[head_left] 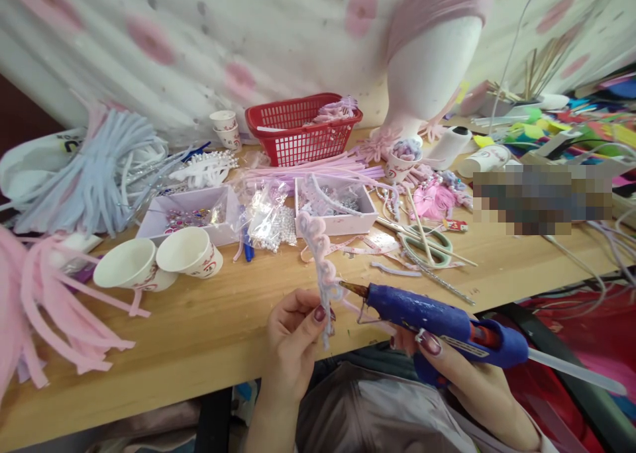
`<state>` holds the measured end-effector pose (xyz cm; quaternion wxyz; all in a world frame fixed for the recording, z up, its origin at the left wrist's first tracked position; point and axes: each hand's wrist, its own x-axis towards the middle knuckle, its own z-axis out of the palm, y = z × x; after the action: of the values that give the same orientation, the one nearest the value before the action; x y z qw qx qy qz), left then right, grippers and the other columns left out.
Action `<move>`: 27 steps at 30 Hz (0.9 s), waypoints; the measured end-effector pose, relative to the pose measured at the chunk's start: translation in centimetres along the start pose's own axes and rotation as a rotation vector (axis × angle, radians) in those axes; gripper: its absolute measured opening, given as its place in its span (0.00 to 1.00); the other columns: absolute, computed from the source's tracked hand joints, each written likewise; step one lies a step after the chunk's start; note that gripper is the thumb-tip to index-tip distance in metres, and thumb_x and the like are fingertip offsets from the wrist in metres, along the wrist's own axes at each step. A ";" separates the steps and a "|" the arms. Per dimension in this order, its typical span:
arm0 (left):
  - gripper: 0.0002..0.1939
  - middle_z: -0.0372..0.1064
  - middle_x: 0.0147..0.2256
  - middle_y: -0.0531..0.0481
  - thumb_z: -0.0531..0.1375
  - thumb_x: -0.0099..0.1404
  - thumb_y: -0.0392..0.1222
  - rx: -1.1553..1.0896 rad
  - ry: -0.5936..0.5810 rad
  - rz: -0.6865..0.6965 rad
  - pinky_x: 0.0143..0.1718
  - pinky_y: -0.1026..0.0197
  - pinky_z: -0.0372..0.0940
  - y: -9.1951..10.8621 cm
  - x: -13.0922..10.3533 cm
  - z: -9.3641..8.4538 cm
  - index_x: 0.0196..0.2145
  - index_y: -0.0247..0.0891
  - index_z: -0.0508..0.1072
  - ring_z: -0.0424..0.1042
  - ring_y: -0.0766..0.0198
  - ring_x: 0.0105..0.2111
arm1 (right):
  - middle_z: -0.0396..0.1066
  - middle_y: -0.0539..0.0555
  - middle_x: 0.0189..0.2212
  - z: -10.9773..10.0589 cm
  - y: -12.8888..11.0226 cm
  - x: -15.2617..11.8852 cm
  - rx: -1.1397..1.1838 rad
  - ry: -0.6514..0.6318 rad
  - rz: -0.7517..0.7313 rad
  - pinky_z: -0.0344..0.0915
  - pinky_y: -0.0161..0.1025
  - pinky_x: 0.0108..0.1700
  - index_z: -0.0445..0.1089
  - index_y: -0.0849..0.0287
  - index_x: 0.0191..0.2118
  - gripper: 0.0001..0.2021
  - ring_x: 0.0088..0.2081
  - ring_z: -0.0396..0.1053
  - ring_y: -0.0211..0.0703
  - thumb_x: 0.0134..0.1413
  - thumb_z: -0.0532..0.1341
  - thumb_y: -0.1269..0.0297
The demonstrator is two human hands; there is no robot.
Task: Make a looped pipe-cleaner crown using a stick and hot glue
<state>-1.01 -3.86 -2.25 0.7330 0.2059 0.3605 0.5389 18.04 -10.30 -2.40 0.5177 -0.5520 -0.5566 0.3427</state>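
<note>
My left hand (295,334) pinches the lower part of a pink and pale lilac pipe-cleaner piece (325,271), which stands upright with curled loops along its side. My right hand (462,373) is wrapped round the handle of a blue glue gun (422,307), with a white glue stick (576,370) coming out of its back. The gun's metal nozzle (355,289) points left and is at the lower loops of the piece; whether it touches them I cannot tell. A pink strand (368,317) runs from near the piece towards my right hand.
Two paper cups (132,264), a box of beads (226,214), a second box (365,221), scissors (432,246) and a red basket (308,142) lie beyond my hands. Pink pipe cleaners (64,307) and pale blue ones (94,175) are at left. A foam head (430,69) stands behind.
</note>
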 end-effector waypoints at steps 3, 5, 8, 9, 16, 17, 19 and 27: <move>0.16 0.75 0.22 0.53 0.79 0.42 0.46 0.024 -0.001 0.005 0.26 0.69 0.64 0.0 0.0 -0.1 0.25 0.38 0.81 0.69 0.71 0.23 | 0.80 0.56 0.30 0.0 0.0 -0.2 -0.036 0.048 -0.005 0.79 0.45 0.38 0.80 0.54 0.33 0.13 0.38 0.79 0.56 0.59 0.65 0.51; 0.17 0.74 0.22 0.53 0.79 0.42 0.47 0.026 0.001 0.004 0.26 0.69 0.65 0.0 0.0 -0.1 0.26 0.38 0.81 0.69 0.71 0.23 | 0.77 0.54 0.25 0.2 -0.1 -0.4 -0.071 0.123 0.016 0.78 0.45 0.37 0.80 0.54 0.31 0.14 0.33 0.78 0.54 0.58 0.65 0.50; 0.17 0.74 0.22 0.54 0.80 0.41 0.46 0.016 0.014 0.007 0.26 0.70 0.64 -0.1 0.0 0.1 0.25 0.38 0.81 0.69 0.72 0.22 | 0.73 0.52 0.20 0.4 -0.3 -0.6 -0.100 0.168 0.038 0.77 0.45 0.37 0.76 0.53 0.24 0.16 0.27 0.74 0.50 0.57 0.66 0.49; 0.17 0.74 0.22 0.54 0.80 0.40 0.46 0.010 0.022 0.008 0.25 0.70 0.64 -0.1 0.0 0.1 0.25 0.38 0.81 0.69 0.72 0.22 | 0.72 0.52 0.20 0.4 -0.4 -0.5 -0.101 0.165 0.036 0.77 0.45 0.37 0.74 0.53 0.22 0.17 0.25 0.73 0.48 0.57 0.66 0.49; 0.17 0.74 0.22 0.53 0.80 0.41 0.46 0.014 0.021 0.026 0.26 0.69 0.64 -0.2 0.0 0.1 0.25 0.37 0.80 0.68 0.71 0.22 | 0.69 0.50 0.18 -0.2 -0.6 -0.1 -0.161 0.077 -0.007 0.78 0.43 0.36 0.71 0.53 0.21 0.18 0.20 0.67 0.43 0.58 0.65 0.51; 0.17 0.74 0.22 0.53 0.79 0.41 0.46 0.016 0.019 0.025 0.26 0.69 0.64 -0.2 0.1 0.1 0.25 0.37 0.80 0.68 0.71 0.22 | 0.69 0.50 0.17 -0.1 -0.6 -0.1 -0.159 0.083 -0.008 0.78 0.43 0.34 0.71 0.53 0.21 0.18 0.20 0.67 0.43 0.58 0.65 0.51; 0.17 0.73 0.22 0.53 0.79 0.42 0.46 0.017 0.025 0.019 0.26 0.69 0.64 -0.2 0.1 0.0 0.26 0.37 0.80 0.68 0.71 0.22 | 0.68 0.50 0.17 0.0 -0.5 -0.3 -0.141 0.131 -0.007 0.78 0.42 0.32 0.70 0.53 0.20 0.18 0.19 0.66 0.43 0.58 0.66 0.51; 0.17 0.73 0.22 0.54 0.79 0.42 0.45 0.003 0.041 0.022 0.26 0.71 0.64 -0.3 0.2 0.0 0.26 0.37 0.79 0.69 0.72 0.22 | 0.71 0.50 0.19 -0.3 0.1 -0.8 -0.194 0.170 -0.068 0.79 0.43 0.32 0.78 0.53 0.29 0.11 0.19 0.68 0.44 0.54 0.69 0.53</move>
<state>-0.81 -3.77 -2.51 0.7194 0.1997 0.3738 0.5503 18.25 -11.14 -2.55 0.5186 -0.6072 -0.5597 0.2215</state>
